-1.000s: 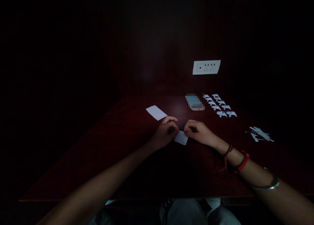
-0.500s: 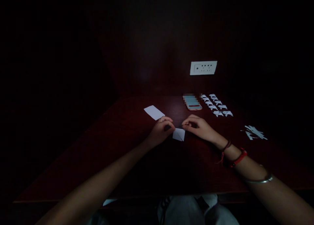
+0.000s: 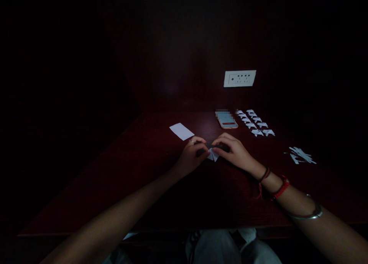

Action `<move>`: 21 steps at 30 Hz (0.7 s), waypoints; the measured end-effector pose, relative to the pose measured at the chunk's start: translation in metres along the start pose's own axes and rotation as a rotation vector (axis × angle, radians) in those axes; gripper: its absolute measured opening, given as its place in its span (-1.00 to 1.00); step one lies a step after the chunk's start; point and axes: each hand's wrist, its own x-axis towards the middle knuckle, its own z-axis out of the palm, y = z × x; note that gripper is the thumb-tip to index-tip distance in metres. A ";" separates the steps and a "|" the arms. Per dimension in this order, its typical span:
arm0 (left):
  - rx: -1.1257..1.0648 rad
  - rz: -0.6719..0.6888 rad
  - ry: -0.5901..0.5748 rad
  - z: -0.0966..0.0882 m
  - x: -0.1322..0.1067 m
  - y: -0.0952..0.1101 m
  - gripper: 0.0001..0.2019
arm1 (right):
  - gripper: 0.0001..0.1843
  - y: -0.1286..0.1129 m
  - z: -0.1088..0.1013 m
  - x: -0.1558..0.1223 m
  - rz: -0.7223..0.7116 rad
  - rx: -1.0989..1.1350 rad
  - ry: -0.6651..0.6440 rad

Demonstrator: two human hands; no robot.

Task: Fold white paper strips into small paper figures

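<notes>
A small folded piece of white paper (image 3: 213,155) is held just above or on the dark red table, between my two hands. My left hand (image 3: 193,155) pinches its left side with thumb and fingers; a ring shows on one finger. From the right, my right hand (image 3: 232,150) grips the paper's other side, thumb in front and fingers curled behind. A crease or slit runs down the middle of the paper. Fingertips hide its upper edge. Beyond my left hand lies a flat white sheet of paper (image 3: 181,131).
A phone (image 3: 228,119) lies at the back of the table (image 3: 143,149). Right of it sit several folded white paper pieces (image 3: 257,132) in rows. A pile of thin paper strips (image 3: 301,155) lies farther right. A socket panel (image 3: 239,78) is on the wall.
Both hands have come closer together on the folded paper. Its visible shape has gone from a squarish piece to a smaller, pointed one with two flaps.
</notes>
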 end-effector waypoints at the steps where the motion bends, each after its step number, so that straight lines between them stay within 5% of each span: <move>1: 0.014 0.002 -0.003 0.000 -0.001 0.003 -0.92 | -0.90 -0.001 0.000 0.000 -0.016 0.006 -0.022; 8: 0.006 -0.054 -0.030 0.004 -0.001 0.013 -0.91 | -0.89 -0.002 0.000 -0.001 -0.012 0.062 0.016; 14: 0.045 -0.111 -0.172 0.006 -0.005 0.004 -0.93 | -0.87 0.021 -0.015 -0.001 0.273 0.195 0.409; 21: 0.160 -0.057 -0.082 0.002 -0.005 0.006 -0.87 | -0.81 0.037 0.006 -0.006 0.486 0.201 0.002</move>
